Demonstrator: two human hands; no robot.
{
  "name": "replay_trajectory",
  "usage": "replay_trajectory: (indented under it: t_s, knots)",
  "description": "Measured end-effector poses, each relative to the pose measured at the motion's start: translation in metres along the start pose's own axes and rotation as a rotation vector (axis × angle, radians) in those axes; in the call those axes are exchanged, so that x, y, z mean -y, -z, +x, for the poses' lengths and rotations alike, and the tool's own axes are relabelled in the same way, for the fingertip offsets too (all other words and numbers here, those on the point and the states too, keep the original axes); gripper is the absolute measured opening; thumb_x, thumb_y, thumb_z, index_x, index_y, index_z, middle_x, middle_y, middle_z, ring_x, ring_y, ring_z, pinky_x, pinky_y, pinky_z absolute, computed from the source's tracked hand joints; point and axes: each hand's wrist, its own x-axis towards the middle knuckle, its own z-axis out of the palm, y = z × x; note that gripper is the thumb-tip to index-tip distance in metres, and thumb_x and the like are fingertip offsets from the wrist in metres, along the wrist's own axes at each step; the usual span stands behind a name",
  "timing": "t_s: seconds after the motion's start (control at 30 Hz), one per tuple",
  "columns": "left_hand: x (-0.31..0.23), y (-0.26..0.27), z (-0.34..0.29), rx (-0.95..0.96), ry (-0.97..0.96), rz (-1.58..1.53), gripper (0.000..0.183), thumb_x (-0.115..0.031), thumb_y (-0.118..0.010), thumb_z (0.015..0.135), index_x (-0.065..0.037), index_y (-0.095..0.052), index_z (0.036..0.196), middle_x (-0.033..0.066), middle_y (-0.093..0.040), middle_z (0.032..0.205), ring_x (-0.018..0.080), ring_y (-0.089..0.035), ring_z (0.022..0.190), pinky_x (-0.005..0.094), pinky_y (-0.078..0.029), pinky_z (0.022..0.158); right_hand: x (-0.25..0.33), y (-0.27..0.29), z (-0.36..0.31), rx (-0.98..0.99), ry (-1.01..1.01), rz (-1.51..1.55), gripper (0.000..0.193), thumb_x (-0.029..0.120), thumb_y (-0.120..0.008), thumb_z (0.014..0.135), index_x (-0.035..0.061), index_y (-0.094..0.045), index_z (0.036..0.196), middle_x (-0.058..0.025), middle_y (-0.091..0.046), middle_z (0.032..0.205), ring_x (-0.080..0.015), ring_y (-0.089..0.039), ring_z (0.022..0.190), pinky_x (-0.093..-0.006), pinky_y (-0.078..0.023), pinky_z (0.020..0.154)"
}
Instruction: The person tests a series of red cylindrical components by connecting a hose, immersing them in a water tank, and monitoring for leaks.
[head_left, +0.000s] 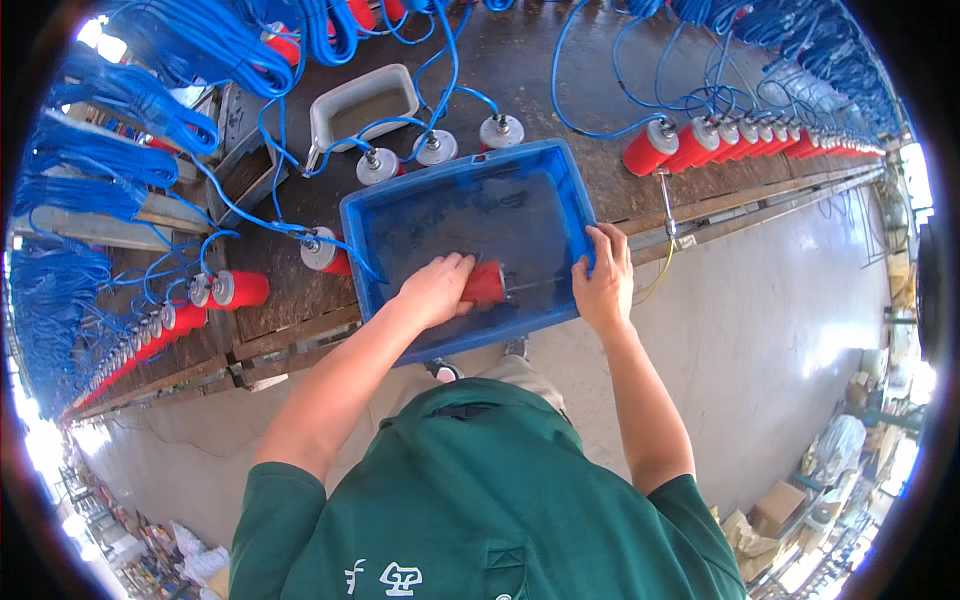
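Blue plastic formed the shallow tub (470,190) that stood at the front edge of the dark bench (560,70), with some water in it. Inside the tub, the left hand (432,290) lay over a red cylinder (486,283), and its fingers were closed around the body of this cylinder, which rested low near the front wall of the tub. A thin metal rod (540,283) came out from the end of the cylinder toward the right. The right hand (603,280) held the right rim of the tub, the fingers curled over the edge and clamped on it.

Behind the tub stood other red cylinders (690,145) in a long row, each one joined to blue hoses (440,60), and a white tray (362,105) was further back on the bench.

To do this well, I think the left hand should keep the cylinder fully under the water and level, with a firm but not hard grip, so the rod is not bent. The right hand should keep the tub steady, because it sat close to the bench edge and could tip or spill
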Motion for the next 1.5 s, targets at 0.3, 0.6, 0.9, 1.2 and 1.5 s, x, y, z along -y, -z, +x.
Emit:
replay_trajectory:
  t_s: [0.3,0.6,0.9,1.2,1.5]
  knots:
    - [0.004,-0.024,0.018,0.073,-0.015,0.290,0.104,-0.025,-0.094,0.071,0.000,-0.042,0.157,0.0261,-0.064,0.134,0.0450,-0.068,0.120,0.0516,-0.058,0.099,-0.002,0.001,-0.003,-0.052,-0.017,-0.018,0.054,0.005,-0.071,0.085,0.0072,-0.062,0.138,-0.0111,-0.058,0.141,-0.0370,-0.060,0.123,-0.0518,-0.053,0.101]
    - [-0.049,0.062,0.009,0.187,-0.068,0.529,0.094,-0.025,-0.090,0.069,-0.006,-0.053,0.154,0.0219,-0.069,0.117,0.0401,-0.071,0.107,0.0512,-0.059,0.087,-0.004,0.000,-0.002,-0.079,-0.024,0.026,0.052,0.006,-0.072,0.086,0.0078,-0.062,0.137,-0.0117,-0.058,0.141,-0.0366,-0.059,0.126,-0.0516,-0.052,0.102]
    - [-0.078,0.139,-0.033,0.301,0.033,0.714,0.095,-0.029,-0.087,0.077,-0.008,-0.048,0.161,0.0182,-0.067,0.122,0.0379,-0.069,0.112,0.0506,-0.056,0.093,0.019,0.009,0.007,-0.046,0.325,0.242,0.022,0.008,-0.077,0.084,0.0062,-0.072,0.106,-0.0135,-0.067,0.121,-0.0368,-0.066,0.117,-0.0470,-0.055,0.100]
    - [-0.047,0.133,-0.112,-0.060,0.004,0.463,0.102,-0.033,-0.095,0.069,-0.014,-0.052,0.159,0.0116,-0.063,0.123,0.0339,-0.063,0.115,0.0498,-0.051,0.097,0.070,-0.023,0.042,0.994,0.145,0.545,0.052,0.053,-0.065,0.107,0.0027,-0.074,0.108,-0.0139,-0.072,0.083,-0.0306,-0.071,0.083,-0.0439,-0.055,0.079]
    - [0.015,0.086,-0.162,-0.329,0.022,0.330,0.100,-0.031,-0.095,0.069,-0.018,-0.054,0.159,0.0099,-0.065,0.124,0.0315,-0.063,0.114,0.0456,-0.050,0.097,0.083,-0.075,0.028,0.884,0.450,0.709,0.024,0.030,-0.074,0.103,0.0118,-0.079,0.117,-0.0065,-0.070,0.077,-0.0225,-0.067,0.069,-0.0370,-0.054,0.067]
